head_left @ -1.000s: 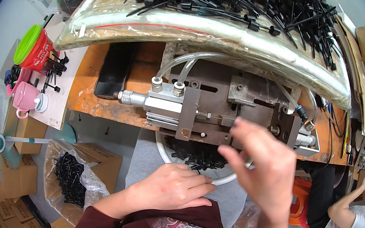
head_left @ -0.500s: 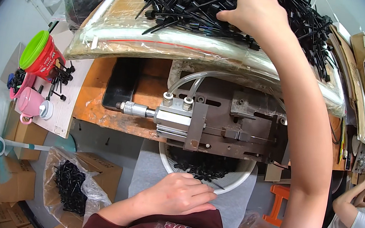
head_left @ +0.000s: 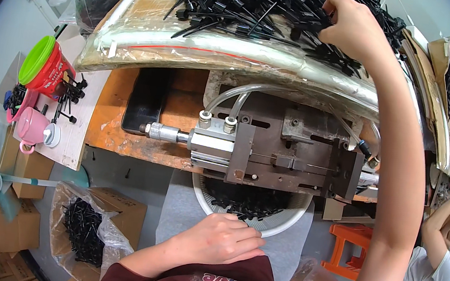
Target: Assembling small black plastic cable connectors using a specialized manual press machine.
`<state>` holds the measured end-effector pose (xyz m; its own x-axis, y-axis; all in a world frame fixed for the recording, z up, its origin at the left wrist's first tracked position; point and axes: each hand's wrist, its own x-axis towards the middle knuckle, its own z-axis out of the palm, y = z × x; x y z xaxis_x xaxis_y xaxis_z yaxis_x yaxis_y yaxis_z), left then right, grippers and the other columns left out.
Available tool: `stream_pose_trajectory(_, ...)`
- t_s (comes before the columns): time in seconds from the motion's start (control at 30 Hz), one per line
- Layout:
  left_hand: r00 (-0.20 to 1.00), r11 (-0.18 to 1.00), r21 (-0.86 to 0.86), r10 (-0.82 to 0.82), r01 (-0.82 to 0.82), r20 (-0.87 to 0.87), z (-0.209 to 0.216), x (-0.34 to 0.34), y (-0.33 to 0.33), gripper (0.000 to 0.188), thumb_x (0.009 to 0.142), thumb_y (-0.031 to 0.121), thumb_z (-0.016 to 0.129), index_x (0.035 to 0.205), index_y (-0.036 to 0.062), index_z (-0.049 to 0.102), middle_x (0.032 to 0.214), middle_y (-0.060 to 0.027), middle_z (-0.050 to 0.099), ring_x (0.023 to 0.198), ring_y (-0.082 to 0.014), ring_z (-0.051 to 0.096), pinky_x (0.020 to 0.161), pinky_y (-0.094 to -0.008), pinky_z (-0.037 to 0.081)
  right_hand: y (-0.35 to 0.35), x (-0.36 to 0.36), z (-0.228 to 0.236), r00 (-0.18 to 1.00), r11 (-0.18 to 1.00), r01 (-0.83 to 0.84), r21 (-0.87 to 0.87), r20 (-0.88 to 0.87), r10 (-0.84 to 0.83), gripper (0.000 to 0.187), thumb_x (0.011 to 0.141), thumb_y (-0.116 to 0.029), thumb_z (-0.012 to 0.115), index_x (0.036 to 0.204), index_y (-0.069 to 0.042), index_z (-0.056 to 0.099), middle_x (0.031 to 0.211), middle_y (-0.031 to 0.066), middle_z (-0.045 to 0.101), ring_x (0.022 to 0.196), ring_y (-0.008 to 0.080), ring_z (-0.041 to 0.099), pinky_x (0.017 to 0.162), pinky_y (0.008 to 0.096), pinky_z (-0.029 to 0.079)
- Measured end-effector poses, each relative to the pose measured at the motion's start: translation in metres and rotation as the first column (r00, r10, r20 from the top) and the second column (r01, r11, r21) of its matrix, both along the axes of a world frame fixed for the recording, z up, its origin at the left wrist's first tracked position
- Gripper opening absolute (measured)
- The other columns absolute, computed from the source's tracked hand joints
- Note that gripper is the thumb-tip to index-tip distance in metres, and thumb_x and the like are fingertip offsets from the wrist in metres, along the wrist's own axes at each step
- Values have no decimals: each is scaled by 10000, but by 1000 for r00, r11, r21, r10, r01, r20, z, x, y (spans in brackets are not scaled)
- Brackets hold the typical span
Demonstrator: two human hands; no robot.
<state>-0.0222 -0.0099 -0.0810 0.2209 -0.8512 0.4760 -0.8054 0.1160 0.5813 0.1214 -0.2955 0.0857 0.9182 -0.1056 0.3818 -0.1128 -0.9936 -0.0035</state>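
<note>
A pile of thin black plastic parts (head_left: 239, 6), stemmed and with thicker heads, covers the far end of the raised, plastic-wrapped cardboard tray (head_left: 191, 57). My right hand (head_left: 357, 32) is at the pile's right side, its fingers and thumb curled round some black parts; how many is hidden. Close to my body, my left hand (head_left: 225, 239) lies flat, fingers together and holding nothing, beside the near rim of a white tub (head_left: 279, 228). Black parts lie in that tub. Between the tray and the tub stands a metal clamping fixture (head_left: 291, 162) with an air cylinder (head_left: 212, 147).
Left of the fixture are a black tray (head_left: 146, 100), a red bucket (head_left: 52, 71) with a green rim and a pink cup (head_left: 33, 126). A lined box of black parts (head_left: 85, 230) sits lower left. An orange stool (head_left: 345, 248) stands right; another person (head_left: 437, 259) works far right.
My right hand has moved right and nearer across the pile, and its fingers have curled in. My left hand stays in place. The view has shifted slightly.
</note>
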Motion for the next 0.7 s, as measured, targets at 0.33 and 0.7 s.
stream_pose_trajectory(0.33, 1000, 1000, -21, 4, -4, -7, 4, -3, -2, 174, 820, 255, 700, 822, 85, 662, 749, 10, 626, 643, -139, 609, 579, -263, 474, -38, -30, 10, 995, 993, -19, 118, -94, 30, 220, 772, -166, 725, 896, 1, 652, 722, 76, 627, 693, 163, 568, 691, 319, 459)
stream_pose_trajectory(0.7, 999, 999, -6, -32, 31, -29, 22, 0, -3, 355, 757, 343, 757, 976, 68, 704, 901, -21, 711, 676, -141, 656, 564, -242, 483, -42, -54, 20, 950, 457, -279, 844, 312, 2, 330, 823, -298, 745, 860, 25, 692, 559, -70, 434, 528, 18, 429, 518, 169, 312)
